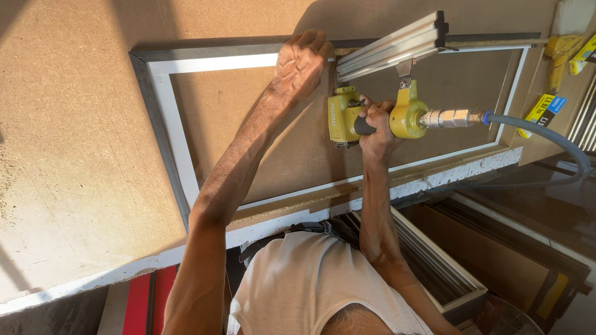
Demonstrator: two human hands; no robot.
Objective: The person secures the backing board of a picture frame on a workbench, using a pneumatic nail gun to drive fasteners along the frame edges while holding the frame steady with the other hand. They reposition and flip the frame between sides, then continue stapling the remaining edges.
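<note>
A: Nearest the camera?
B: Pale sleeveless shirt (pixel 310 285) at the bottom edge, both bare arms stretched up over a brown board table (pixel 74 155). Stacked frames and panels (pixel 447 260) down at the lower right, beside the table's chipped white edge.

A: Right hand?
B: Right hand (pixel 375 127) clenched round the dark grip of a yellow nail gun (pixel 372 115). Gun lying over the inside of a white frame (pixel 180 155), nose against the frame's far rail. Long silver magazine (pixel 391 44) slanting up to the right above it. Metal coupling at the gun's back end, grey air hose (pixel 552 139) curving away right and down off the table.

A: Left hand?
B: Left hand (pixel 301 62) pressed palm down on the far rail, fingers curled over its outer edge, just left of the gun's nose. Nothing gripped inside it, only bearing on the frame.

A: Farther off?
B: Small yellow boxes (pixel 546 111) at the far right of the table, well apart from both hands.
</note>
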